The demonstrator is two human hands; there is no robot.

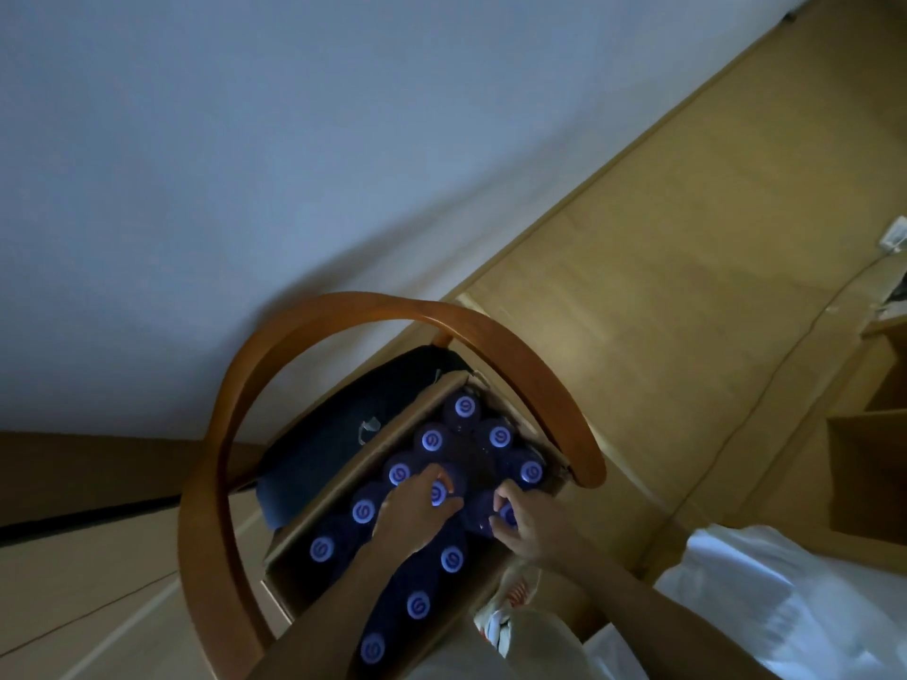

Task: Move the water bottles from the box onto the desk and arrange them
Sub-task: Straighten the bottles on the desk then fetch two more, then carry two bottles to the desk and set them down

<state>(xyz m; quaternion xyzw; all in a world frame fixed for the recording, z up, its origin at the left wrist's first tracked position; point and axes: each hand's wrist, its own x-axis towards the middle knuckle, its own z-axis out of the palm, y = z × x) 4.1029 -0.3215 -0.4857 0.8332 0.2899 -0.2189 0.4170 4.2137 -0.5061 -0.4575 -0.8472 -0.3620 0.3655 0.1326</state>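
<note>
On the chair seat [304, 463], ringed by its curved wooden back [343, 311], we find the cardboard box [314, 527] open, with water bottles [321, 548] standing upright in rows, pale caps up. We count about a dozen caps; light is dim, so the count is rough.

Left hand [412, 517]: down in the box, fingers curled round the cap and neck of one bottle [438, 492] near the middle of the pack. Grip looks closed on it, though the bottle is not visibly raised.

Right hand [525, 527]: also in the box, fingers bent over the cap of a neighbouring bottle [509, 514] at the near right edge. It appears to hold that one likewise.

A dark gap lies among the caps just beyond the two hands; we cannot tell whether bottles are missing there.

The desk [687, 267] runs up the right of the view. Its visible stretch carries no bottles; a cable and small items lie at its far right.

Progress, our judgement: early. Nearly all bottles are in the box, none seen placed. Remaining: lift these two, carry to the desk, repeat for the rest, then line them up.
</note>
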